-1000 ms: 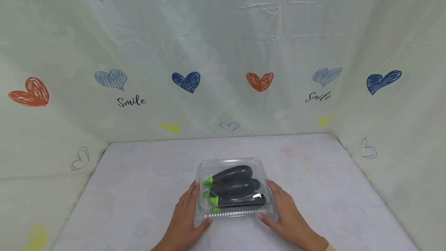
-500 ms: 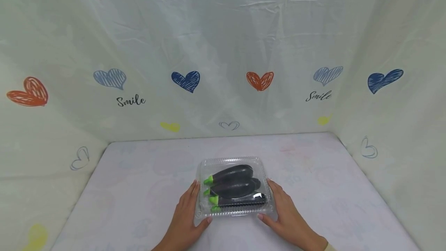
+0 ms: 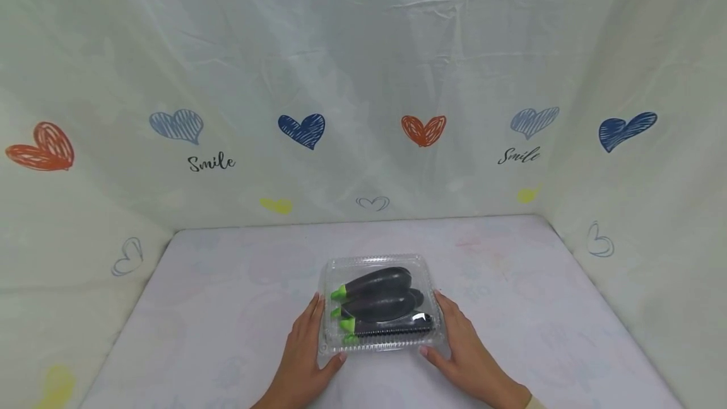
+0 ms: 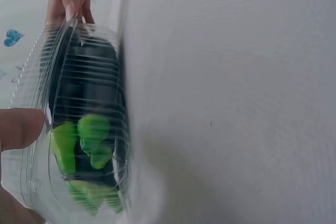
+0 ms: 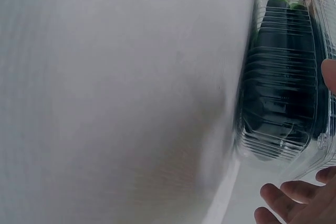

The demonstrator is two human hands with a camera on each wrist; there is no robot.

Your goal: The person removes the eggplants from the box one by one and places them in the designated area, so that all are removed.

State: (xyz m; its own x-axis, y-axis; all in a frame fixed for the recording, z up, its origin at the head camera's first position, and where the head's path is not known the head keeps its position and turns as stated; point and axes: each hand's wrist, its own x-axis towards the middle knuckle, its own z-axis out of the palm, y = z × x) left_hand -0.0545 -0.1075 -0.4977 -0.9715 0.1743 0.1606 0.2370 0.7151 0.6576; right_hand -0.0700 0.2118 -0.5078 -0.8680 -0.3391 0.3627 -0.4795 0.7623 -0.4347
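A clear plastic clamshell box [image 3: 375, 262], its lid closed, sits on the white table. Through the lid show several dark eggplants [image 3: 377, 306] with bright green stem ends, mostly pointing left. My left hand [image 3: 301, 352] lies along the box's left side, fingers fairly straight, its thumb by the front left corner. In the left wrist view the left thumb [image 4: 21, 128] is right at the box's rim. On the other side my right hand [image 3: 471, 355] has its fingers at the box's right edge and its thumb near the front. The right fingers [image 5: 281, 203] look spread and relaxed in the right wrist view.
The white table [image 3: 227, 308] stretches out around the box on all sides. A pale curtain [image 3: 363, 81] printed with hearts and the word "Smile" rises behind the table and along both sides.
The head view shifts very slightly. Both hands and the box of eggplants keep the same places relative to each other.
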